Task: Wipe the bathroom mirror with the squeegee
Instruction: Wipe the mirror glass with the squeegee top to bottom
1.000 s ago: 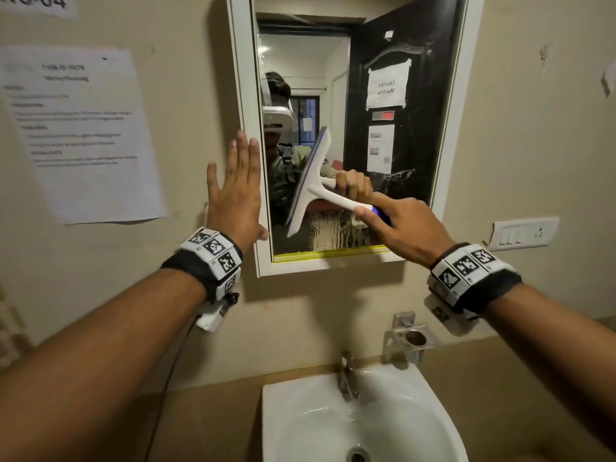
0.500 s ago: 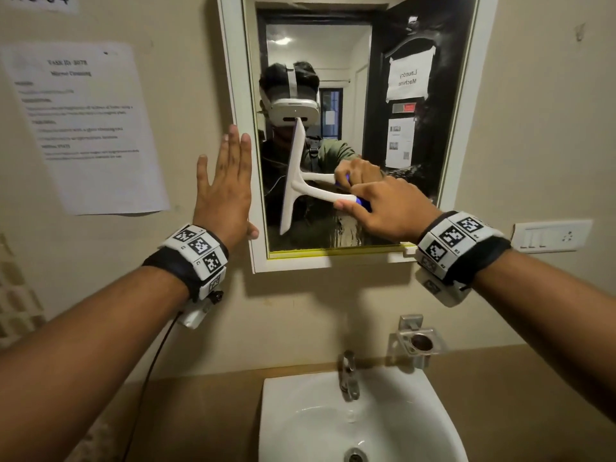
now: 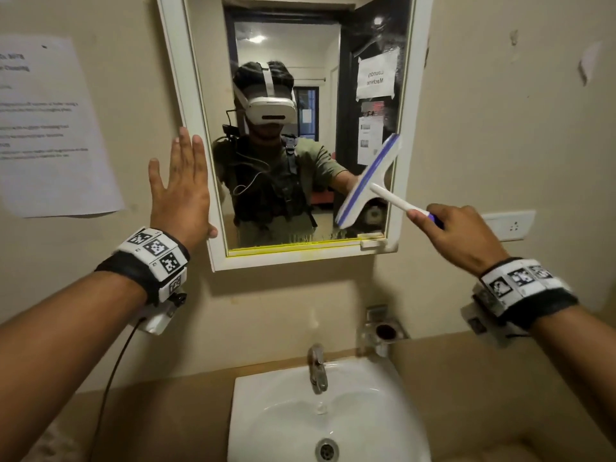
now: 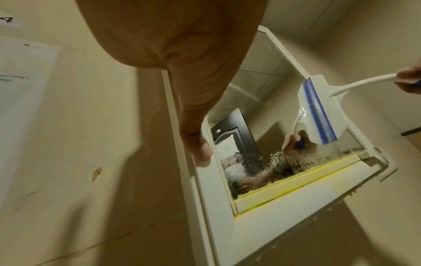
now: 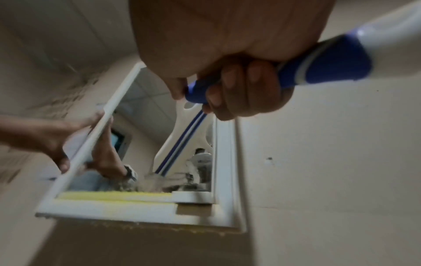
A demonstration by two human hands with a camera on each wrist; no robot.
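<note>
The white-framed mirror [image 3: 186,95] hangs on the beige wall above the sink. My right hand [image 3: 456,235] grips the blue end of the white squeegee [image 3: 366,185] handle. The blade with its blue strip lies tilted against the glass at the mirror's lower right, seen too in the left wrist view as the squeegee [image 4: 318,111] and in the right wrist view as the squeegee [image 5: 182,142]. My left hand [image 3: 180,191] lies flat with straight fingers on the wall and the mirror's left frame, thumb [image 4: 202,149] on the frame edge. Water streaks cling along the glass bottom.
A white sink [image 3: 266,411] with a metal tap [image 3: 316,368] sits below the mirror. A metal holder [image 3: 383,328] is fixed to the wall right of the tap. A printed sheet [image 3: 50,128] hangs at left, a switch plate [image 3: 510,225] at right.
The squeegee has swept from the mirror's left-centre across to its lower right, blade now tilted. My right hand moved right, off past the frame. The left hand stays flat on the frame.
</note>
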